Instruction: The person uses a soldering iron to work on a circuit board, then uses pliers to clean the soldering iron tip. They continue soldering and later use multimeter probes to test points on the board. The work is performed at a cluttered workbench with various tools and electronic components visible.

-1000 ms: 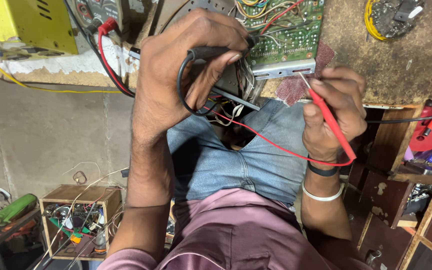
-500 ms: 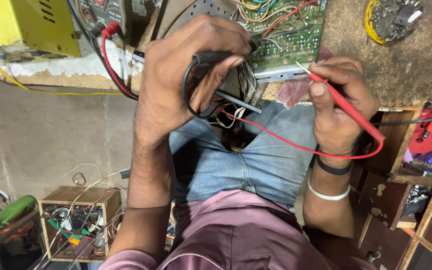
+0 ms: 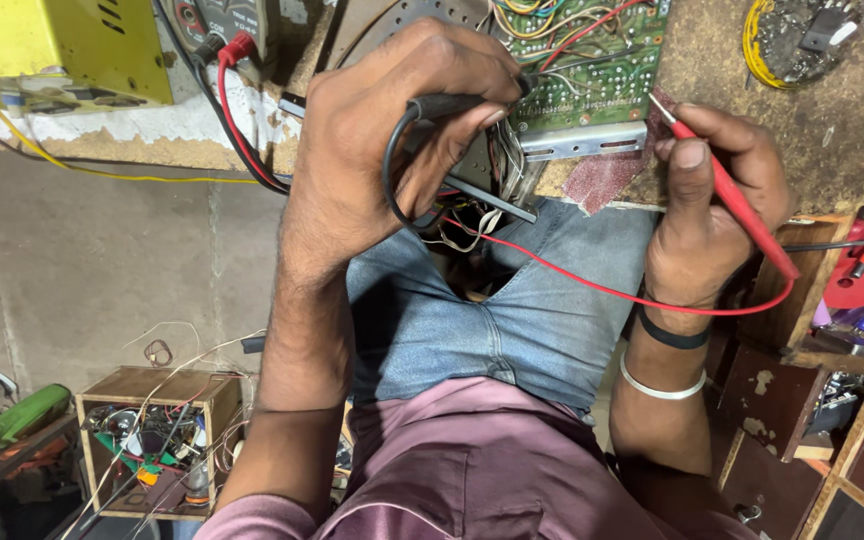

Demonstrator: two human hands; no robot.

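Observation:
My left hand point(image 3: 392, 130) grips a black test probe point(image 3: 452, 105) whose tip points at a green circuit board point(image 3: 592, 75) at the workbench edge. My right hand point(image 3: 707, 210) holds a red test probe point(image 3: 742, 215) like a pen, its metal tip touching the board's lower right corner. A red lead point(image 3: 592, 285) loops from the red probe across my lap in blue jeans. A black lead curls around my left palm.
A yellow metal box point(image 3: 62, 45) and a meter with red and black plugs point(image 3: 227, 45) sit at the bench's left. A coil of yellow wire point(image 3: 802, 40) lies top right. A wooden crate of parts point(image 3: 157, 440) stands on the floor. Open drawers with tools point(image 3: 852, 290) are at right.
My right hand has moved up and right, bringing the red probe's tip onto the board's corner. My left hand with the black probe has stayed nearly still.

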